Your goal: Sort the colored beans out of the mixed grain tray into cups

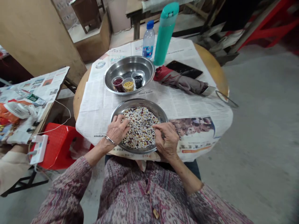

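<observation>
A shallow round metal dish (pixel 163 115) holds a mix of white grains, dark red, black and yellow beans (pixel 140 127). My left hand (pixel 117 129), with a silver bracelet at its wrist, rests over the dish's left side; its bent fingers are apart and touch the mix. Over the right rim is my right hand (pixel 167 138), thumb and forefinger pinched at the edge of the mix; whatever lies between them is too small to see. Behind the dish, a larger steel basin (pixel 119 67) contains small clear cups of red beans (pixel 118 82), yellow beans (pixel 128 85) and black beans (pixel 138 80).
Newspaper (pixel 93 105) covers the round table. At its back stand a water bottle (pixel 149 40) and a teal bottle (pixel 165 34). A folded umbrella (pixel 184 81) and a dark phone (pixel 184 69) lie at right. A red stool (pixel 59 146) and a power strip (pixel 39 149) are at left, near another person's arm (pixel 12 169).
</observation>
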`<act>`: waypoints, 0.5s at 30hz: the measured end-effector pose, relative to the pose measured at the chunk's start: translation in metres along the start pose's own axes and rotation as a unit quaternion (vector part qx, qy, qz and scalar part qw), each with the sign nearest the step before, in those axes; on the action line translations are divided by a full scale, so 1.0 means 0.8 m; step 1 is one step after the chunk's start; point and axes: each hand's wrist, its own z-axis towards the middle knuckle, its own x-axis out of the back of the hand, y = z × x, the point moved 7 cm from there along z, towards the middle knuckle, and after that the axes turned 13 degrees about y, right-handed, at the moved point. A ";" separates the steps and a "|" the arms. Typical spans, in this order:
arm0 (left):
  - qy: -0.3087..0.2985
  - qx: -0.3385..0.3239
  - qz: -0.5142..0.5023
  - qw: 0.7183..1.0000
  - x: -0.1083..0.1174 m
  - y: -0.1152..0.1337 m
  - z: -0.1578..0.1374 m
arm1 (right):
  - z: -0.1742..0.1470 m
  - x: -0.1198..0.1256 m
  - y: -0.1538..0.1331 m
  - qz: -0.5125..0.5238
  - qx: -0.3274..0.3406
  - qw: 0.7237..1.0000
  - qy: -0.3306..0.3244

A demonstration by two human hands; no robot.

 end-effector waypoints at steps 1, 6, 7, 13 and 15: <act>-0.011 0.029 -0.002 1.000 0.000 -0.005 -0.005 | 0.000 0.000 0.000 0.000 0.001 1.000 -0.001; -0.107 0.029 -0.090 0.990 -0.022 0.022 -0.022 | -0.001 0.000 -0.001 0.002 0.013 1.000 0.001; -0.112 0.018 -0.102 0.988 -0.026 0.032 -0.021 | -0.001 0.000 -0.001 0.002 0.013 1.000 0.001; -0.100 -0.062 -0.109 0.987 -0.047 0.076 0.019 | 0.001 0.000 -0.004 0.008 0.011 1.000 0.004; -0.055 -0.059 -0.094 0.992 -0.045 0.071 0.042 | 0.001 0.000 -0.004 0.006 0.012 1.000 0.005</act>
